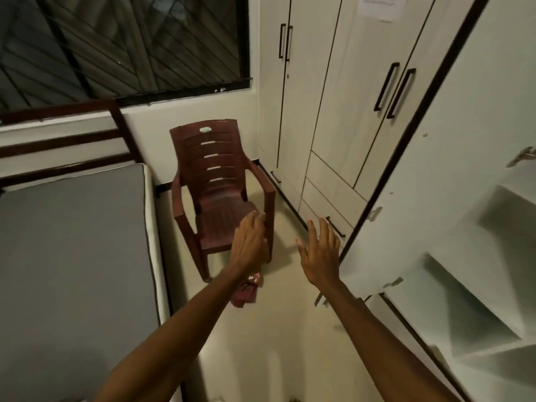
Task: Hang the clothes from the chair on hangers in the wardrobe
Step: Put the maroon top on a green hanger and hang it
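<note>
**Reaching toward a bare chair beside the open wardrobe**

Standing along the right wall, the wardrobe (342, 91) has its far doors shut, while the nearest door (452, 158) is swung open toward the camera. Inside, white shelves (470, 309) show, and nothing can be seen lying on them; the frame's right edge cuts the compartment off, so any rail or hangers are out of view. A paper sheet (380, 7) is stuck high on one door, its print too blurred to read.

The bed (72, 256) with a grey mattress fills the left side, cut off at the left and bottom edges.

The chair (217, 187), dark red-brown plastic, stands in the corner under the window (124, 44); its seat carries no clothes.

On the floor just by the chair's front leg lies a small maroon cloth (246, 291), partly hidden behind the left forearm.

The left hand (249, 242) stretches forward in front of the chair's seat edge, fingers relaxed, holding nothing. The right hand (320, 253) is spread flat, empty, near the open door.
</note>
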### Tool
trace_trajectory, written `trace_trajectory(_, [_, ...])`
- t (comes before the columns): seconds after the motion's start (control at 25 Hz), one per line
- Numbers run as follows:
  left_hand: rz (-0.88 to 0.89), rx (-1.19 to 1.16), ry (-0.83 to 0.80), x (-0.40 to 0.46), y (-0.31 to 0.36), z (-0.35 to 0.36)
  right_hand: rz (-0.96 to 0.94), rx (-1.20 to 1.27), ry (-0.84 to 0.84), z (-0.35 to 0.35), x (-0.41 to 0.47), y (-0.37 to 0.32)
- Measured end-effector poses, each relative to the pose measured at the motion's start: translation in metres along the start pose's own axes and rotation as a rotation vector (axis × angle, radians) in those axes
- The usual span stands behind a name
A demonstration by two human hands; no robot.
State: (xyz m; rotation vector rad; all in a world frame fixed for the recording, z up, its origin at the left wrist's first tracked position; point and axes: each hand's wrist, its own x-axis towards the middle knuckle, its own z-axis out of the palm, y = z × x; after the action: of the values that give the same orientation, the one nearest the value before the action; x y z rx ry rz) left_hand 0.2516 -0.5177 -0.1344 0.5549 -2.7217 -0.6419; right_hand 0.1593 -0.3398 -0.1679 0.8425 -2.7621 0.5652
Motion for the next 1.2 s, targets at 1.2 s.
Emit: trace_trajectory(1.2, [-0.283, 0.019, -0.481, 0.169, -0.351, 0.315, 0.192, 0.05, -0.614, 0.504, 0.142, 0.008])
